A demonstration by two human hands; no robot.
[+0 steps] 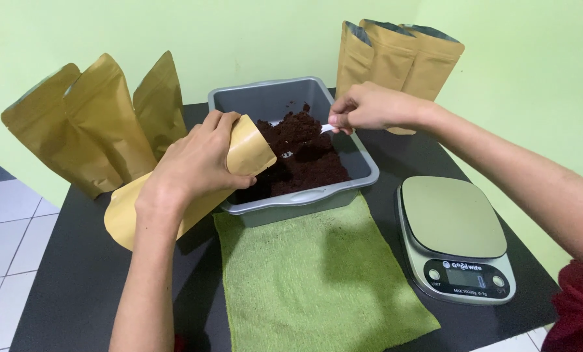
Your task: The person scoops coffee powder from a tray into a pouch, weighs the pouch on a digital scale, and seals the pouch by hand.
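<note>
The left hand (197,163) is closed around a brown paper pouch (174,195) – tilted, its mouth over the grey tub (369,166). The right hand (369,107) pinches a white spoon (327,128) just right of that mouth – in the dark powder (301,153).

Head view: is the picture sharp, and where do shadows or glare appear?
Head view: mostly sharp; the left hand and pouch cast a soft shadow on the green towel; the scale platform shows mild sheen; the tub's dark powder loses detail.
</note>
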